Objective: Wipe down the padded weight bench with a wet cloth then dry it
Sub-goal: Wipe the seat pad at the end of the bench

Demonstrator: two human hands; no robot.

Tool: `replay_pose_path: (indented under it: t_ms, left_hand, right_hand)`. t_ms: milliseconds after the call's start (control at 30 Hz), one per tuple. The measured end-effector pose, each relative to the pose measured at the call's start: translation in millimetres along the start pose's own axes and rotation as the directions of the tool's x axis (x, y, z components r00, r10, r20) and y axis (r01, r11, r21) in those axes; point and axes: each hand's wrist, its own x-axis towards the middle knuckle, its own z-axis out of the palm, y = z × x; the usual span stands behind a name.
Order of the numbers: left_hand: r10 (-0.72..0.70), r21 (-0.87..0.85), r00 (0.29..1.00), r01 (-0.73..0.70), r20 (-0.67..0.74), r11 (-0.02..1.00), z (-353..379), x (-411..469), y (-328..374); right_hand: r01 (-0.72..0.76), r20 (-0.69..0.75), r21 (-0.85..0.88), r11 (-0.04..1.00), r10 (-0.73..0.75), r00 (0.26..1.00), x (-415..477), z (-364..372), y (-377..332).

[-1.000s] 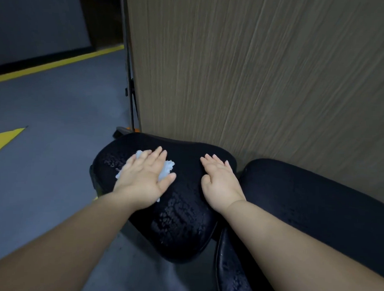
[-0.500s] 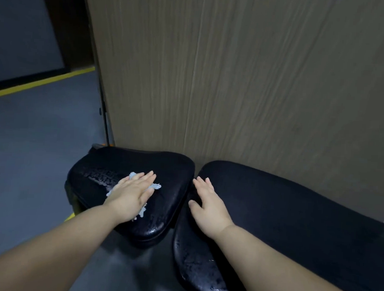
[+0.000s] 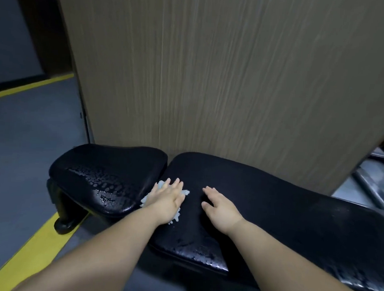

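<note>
My left hand point(image 3: 166, 201) presses the cloth point(image 3: 185, 192) flat (right hand point(image 3: 221, 209) spread beside it), but the wet pad point(image 3: 199, 253) could skid it loose.

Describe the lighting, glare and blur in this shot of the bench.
Head view: dim light; glare glints off water beads on the seat pad and the near edge of the long pad; the wide lens skews the wood panel; forearms smear; the left hand on the cloth looks sharper.

Wooden panel point(image 3: 211, 80) stands tight behind the bench point(image 3: 283, 206).
</note>
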Motion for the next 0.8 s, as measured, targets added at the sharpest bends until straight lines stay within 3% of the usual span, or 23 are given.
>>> replay_pose_path:
  t_ms: [167, 567, 800]
  left_hand:
    - [0.044, 0.198, 0.999, -0.046, 0.017, 0.979, 17.9, -11.9, 36.6]
    - [0.114, 0.235, 0.992, -0.123, 0.051, 0.964, 46.9, -28.1, 86.6]
    - [0.184, 0.231, 0.978, -0.202, 0.099, 0.952, 60.8, -24.9, 122.1]
  right_hand:
    - [0.036, 0.018, -0.117, 0.992, -0.034, 0.999, -13.9, 0.2, 13.7]
    - [0.038, -0.131, -0.015, 0.999, -0.039, 0.991, -40.6, -13.6, 43.7]
    - [-0.009, -0.206, -0.078, 0.997, -0.007, 0.979, -65.3, -26.5, 73.2]
